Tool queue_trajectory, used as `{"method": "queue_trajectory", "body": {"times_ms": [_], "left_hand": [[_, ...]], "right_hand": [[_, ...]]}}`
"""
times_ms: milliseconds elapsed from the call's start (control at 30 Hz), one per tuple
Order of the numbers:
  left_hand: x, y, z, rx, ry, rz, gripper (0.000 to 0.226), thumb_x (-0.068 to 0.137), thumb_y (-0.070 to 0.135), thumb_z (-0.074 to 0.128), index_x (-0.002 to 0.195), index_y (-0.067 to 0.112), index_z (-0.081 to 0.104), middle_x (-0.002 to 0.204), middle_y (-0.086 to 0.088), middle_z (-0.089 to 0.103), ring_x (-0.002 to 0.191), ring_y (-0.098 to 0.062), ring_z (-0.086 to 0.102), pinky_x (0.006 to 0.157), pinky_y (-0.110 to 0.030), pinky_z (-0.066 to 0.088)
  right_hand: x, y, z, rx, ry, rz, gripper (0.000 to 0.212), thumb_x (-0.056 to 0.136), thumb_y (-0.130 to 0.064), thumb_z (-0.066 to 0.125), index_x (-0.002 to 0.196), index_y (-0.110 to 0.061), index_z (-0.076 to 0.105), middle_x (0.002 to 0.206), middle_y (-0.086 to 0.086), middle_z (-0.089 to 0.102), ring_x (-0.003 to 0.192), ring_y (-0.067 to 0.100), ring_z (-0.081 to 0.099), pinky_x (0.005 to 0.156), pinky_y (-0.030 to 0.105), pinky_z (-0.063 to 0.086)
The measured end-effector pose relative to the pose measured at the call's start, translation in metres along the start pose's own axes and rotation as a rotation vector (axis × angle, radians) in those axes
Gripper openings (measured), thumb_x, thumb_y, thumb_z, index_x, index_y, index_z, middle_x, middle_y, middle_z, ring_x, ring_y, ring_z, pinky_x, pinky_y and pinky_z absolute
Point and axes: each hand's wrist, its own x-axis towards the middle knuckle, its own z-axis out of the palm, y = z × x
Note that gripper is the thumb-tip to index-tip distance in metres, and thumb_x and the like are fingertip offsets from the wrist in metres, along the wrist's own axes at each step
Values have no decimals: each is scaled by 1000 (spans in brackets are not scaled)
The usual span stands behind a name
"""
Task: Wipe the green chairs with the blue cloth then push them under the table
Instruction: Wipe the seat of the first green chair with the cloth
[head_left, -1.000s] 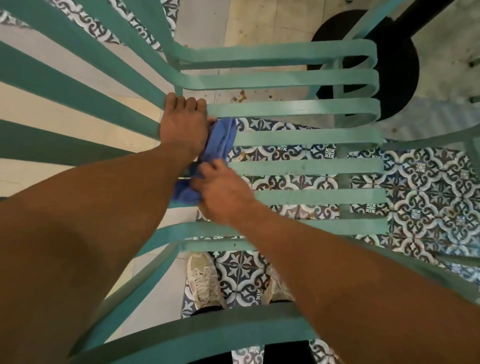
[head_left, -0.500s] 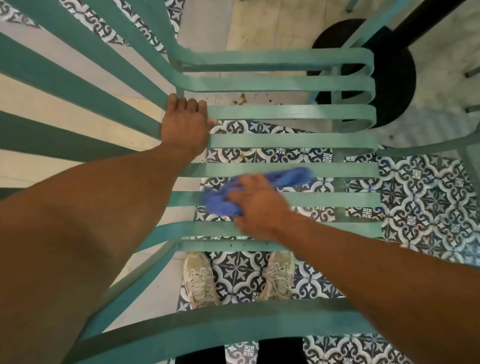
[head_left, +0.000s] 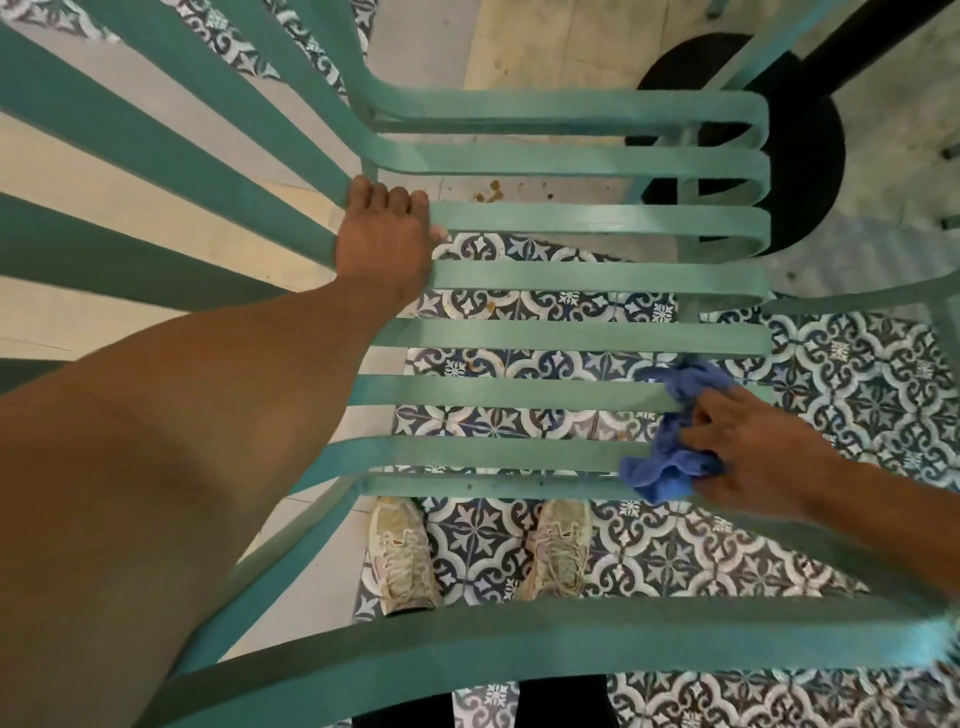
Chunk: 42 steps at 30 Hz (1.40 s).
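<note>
A green slatted chair (head_left: 571, 278) fills the view from above, its seat slats running left to right. My left hand (head_left: 384, 244) grips the bend where the seat slats meet the backrest, fingers curled over the edge. My right hand (head_left: 748, 457) holds the bunched blue cloth (head_left: 670, 467) and presses it on the right ends of the near seat slats. Part of the cloth is hidden under my fingers.
A black round table base (head_left: 800, 150) with a black post (head_left: 852, 41) stands just beyond the chair's front right. Another green chair part (head_left: 883, 293) shows at right. Patterned floor tiles (head_left: 857, 395) and my two shoes (head_left: 400, 556) lie below the slats.
My right hand has swept the blue cloth from the left side of the seat, beside my left hand, across to the right ends of the slats. My left hand has kept its grip.
</note>
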Motion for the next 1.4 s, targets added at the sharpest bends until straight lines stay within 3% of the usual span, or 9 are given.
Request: {"method": "queue_trajectory", "body": {"times_ms": [100,333,500,667,833,967,1167,1267,1400], "left_hand": [[0,0,1,-10,7,3,48,103,41,28,126,4,49,120,-19,59,113,-36,50,111,-45,20],[1,0,3,-16,30,16,51,101,44,27,124,4,49,119,-19,59,113,-36,51,108,-45,21],[0,-1,0,-37,30,9,46,101,41,33,123,3,50,117,-20,60,111,-36,51,109,-46,23],[-1,0,0,-31,5,9,48,102,40,29,127,4,48,119,-19,59,113,-36,50,109,-46,21],[0,0,0,-30,-6,-2,49,102,41,28,130,5,47,122,-18,58,115,-36,48,110,-45,21],[2,0,0,-50,12,-1,46,103,39,31,127,5,48,121,-18,58,115,-36,48,109,-45,22],[-1,-1,-2,-35,18,10,49,103,42,28,126,4,49,119,-20,59,112,-36,50,108,-44,24],[-1,-1,-4,-31,2,3,49,103,42,26,126,5,49,120,-19,59,113,-36,49,109,-45,24],[-2,0,-4,-22,-19,-1,49,103,40,27,131,5,47,123,-18,57,117,-36,48,112,-46,22]], "right_hand": [[26,-33,6,-48,39,-147,16,74,-31,51,89,-33,58,78,-3,63,78,23,57,66,40,52],[182,-185,-12,-166,75,-560,26,85,-31,58,108,-21,67,117,3,57,114,26,46,91,40,45],[99,-60,-11,-73,180,-267,29,73,-40,75,99,-26,72,93,4,60,90,24,54,74,36,53],[5,34,-19,132,242,532,42,74,-47,52,96,-18,73,106,17,59,96,38,57,76,45,55],[110,-62,-9,222,294,116,42,85,-45,61,126,-34,59,137,0,44,122,19,40,91,37,51],[198,-152,-20,320,393,-51,41,79,-20,66,119,-17,63,116,13,50,105,29,44,85,39,46],[138,-43,-25,319,527,259,38,89,-36,59,122,-18,58,109,7,41,100,20,40,85,35,49],[83,19,-16,279,581,597,45,84,-41,50,118,-14,62,110,19,48,98,34,49,78,32,40],[99,12,-9,359,739,923,35,81,-25,47,103,-3,62,106,26,50,94,35,48,75,31,30]]}}
